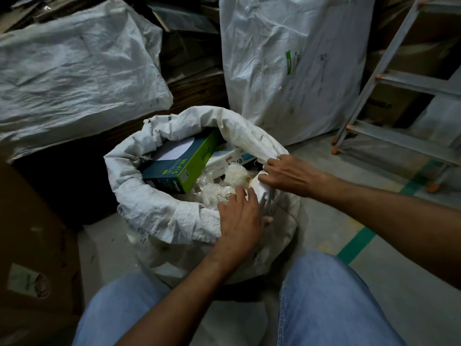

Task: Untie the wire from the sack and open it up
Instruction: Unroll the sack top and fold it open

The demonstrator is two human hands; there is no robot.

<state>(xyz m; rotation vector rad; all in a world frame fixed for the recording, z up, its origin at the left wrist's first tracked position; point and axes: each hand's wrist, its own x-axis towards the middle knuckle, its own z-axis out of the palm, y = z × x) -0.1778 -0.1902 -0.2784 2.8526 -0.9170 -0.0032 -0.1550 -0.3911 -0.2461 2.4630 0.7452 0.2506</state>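
**Sack open, both hands on its rim**

The sack (159, 216) stands on the floor (324, 216), its mouth rolled wide around a green box (184, 166). The left hand (240, 221) has its grip clamped over the near rim. The right hand (282, 173) pinches the right rim. A thin wire (224, 198) lies by the left fingertips.
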